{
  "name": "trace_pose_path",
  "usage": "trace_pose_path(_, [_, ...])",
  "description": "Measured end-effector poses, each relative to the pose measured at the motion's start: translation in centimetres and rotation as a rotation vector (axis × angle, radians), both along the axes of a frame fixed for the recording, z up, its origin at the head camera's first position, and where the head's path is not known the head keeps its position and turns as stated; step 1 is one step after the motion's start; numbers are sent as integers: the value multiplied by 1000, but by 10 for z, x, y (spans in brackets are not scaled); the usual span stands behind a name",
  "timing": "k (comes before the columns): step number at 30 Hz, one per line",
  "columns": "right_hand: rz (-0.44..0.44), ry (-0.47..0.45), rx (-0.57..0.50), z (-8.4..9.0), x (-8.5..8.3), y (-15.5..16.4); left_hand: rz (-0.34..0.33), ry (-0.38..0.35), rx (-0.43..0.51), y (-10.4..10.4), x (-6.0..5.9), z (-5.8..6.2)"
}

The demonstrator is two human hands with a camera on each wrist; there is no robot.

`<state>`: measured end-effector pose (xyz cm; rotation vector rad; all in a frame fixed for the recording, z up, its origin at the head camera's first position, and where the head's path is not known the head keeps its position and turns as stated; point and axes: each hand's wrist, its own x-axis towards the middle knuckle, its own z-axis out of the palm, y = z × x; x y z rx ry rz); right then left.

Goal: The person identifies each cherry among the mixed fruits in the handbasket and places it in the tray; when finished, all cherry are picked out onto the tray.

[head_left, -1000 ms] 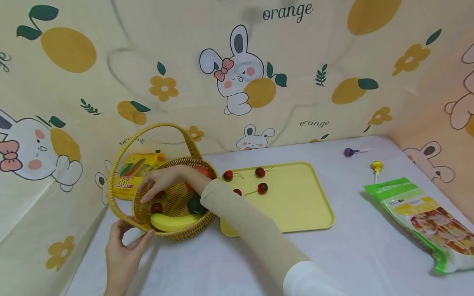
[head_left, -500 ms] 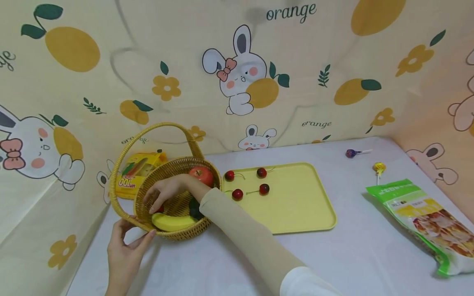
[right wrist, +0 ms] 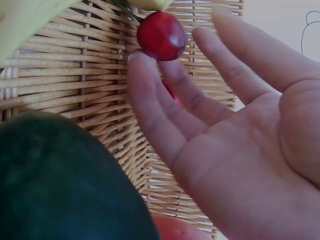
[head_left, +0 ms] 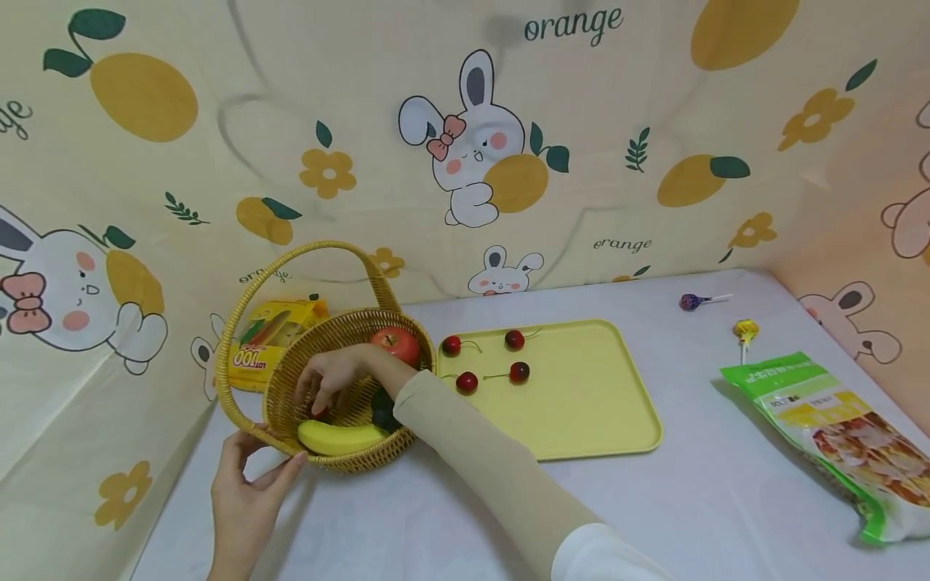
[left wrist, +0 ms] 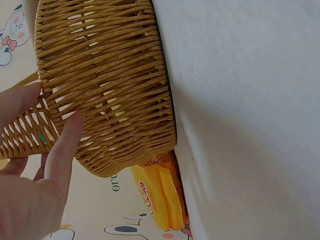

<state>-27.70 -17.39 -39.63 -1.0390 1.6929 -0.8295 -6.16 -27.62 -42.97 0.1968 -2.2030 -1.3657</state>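
Observation:
My left hand grips the rim of a wicker basket at the foot of its handle, thumb on the near outer side. Inside the basket, my right hand reaches down beside a banana. In the right wrist view, its fingertips are right at a red cherry with a green stem, while the fingers are loosely bent. Another red fruit shows partly behind those fingers. A dark green rounded fruit and a red apple also lie in the basket.
A yellow tray with several cherries stands right of the basket. Behind the basket leans a yellow snack packet. Two lollipops, one purple and one yellow, lie at the right, near a green-and-white food bag.
My right hand has moved from the basket's left rim down and slightly right to the cherry by the banana, its fingers bending more. The left hand keeps its grip.

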Motion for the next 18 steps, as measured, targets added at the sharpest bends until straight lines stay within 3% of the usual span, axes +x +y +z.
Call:
trace_pose_path(9, [28, 68, -8, 3, -2, 2, 2, -18, -1, -1, 0, 0])
trace_pose_path(14, [68, 84, -125, 28, -2, 16, -27, 2, 10, -1, -1, 0])
trace_pose_path(18, [60, 193, -284, 52, 2, 44, -25, 18, -5, 0, 0, 0])
